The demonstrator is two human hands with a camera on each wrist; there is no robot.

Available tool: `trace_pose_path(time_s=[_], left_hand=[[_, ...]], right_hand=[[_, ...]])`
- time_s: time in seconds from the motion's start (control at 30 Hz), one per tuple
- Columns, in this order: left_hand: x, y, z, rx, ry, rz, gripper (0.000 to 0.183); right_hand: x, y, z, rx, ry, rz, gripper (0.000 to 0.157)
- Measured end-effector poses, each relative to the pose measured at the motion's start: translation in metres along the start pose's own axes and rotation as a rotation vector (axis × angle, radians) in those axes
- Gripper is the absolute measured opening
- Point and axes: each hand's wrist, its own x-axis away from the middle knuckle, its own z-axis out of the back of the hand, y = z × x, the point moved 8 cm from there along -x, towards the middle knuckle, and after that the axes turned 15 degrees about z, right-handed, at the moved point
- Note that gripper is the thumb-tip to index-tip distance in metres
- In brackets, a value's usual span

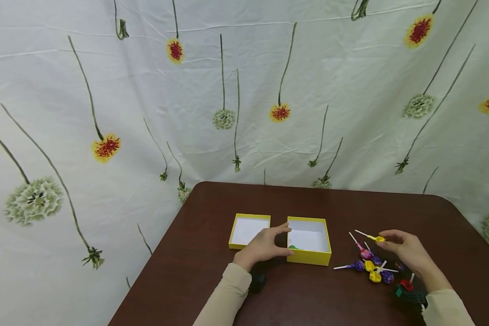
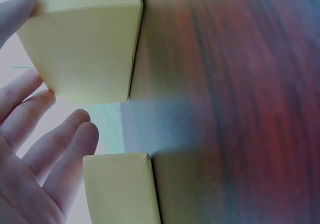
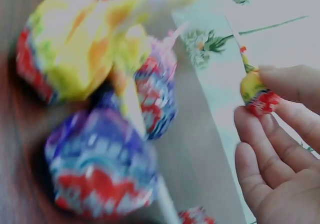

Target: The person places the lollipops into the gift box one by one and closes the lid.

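Observation:
An open yellow box [image 1: 309, 258] with a white inside stands on the table, a small green item [image 1: 295, 247] at its inner left. My left hand [image 1: 266, 245] grips the box's left side, thumb at the front and fingers at the back; the left wrist view shows this hand [image 2: 35, 139] against the yellow side wall [image 2: 90, 53]. Between thumb and fingers, my right hand [image 1: 407, 251] pinches a yellow-wrapped lollipop [image 1: 379, 239] by its head, the white stick pointing left. It hangs above a pile of lollipops with purple [image 1: 358, 265], pink [image 1: 365, 253] and yellow [image 1: 375, 276] wrappers.
Left of the box lies its shallow yellow lid [image 1: 250, 225], white inside up. A red-wrapped lollipop [image 1: 407, 284] lies near my right wrist, beside a green piece [image 1: 398, 292]. The dark brown table [image 1: 212, 199] ends against a flower-print cloth [image 1: 269, 81].

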Motion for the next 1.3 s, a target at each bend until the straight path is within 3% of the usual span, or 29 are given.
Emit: trace_pose_path(time_s=[0.33, 0.63, 0.93, 1.3], left_hand=[[-0.001, 0.000, 0.000, 0.003, 0.000, 0.006, 0.070], [0.003, 0.002, -0.001, 0.009, -0.007, -0.014, 0.070], [0.002, 0.002, -0.002, 0.013, -0.017, -0.008, 0.070], [0.001, 0.002, -0.001, 0.004, -0.005, -0.012, 0.069]], right_hand=[[-0.004, -0.022, 0.004, -0.027, 0.136, 0.038, 0.050], [-0.009, -0.037, -0.003, -0.118, 0.143, 0.072, 0.049], [-0.015, -0.058, 0.003, -0.225, 0.231, 0.126, 0.040], [-0.032, -0.079, -0.002, -0.287, 0.221, 0.208, 0.042]])
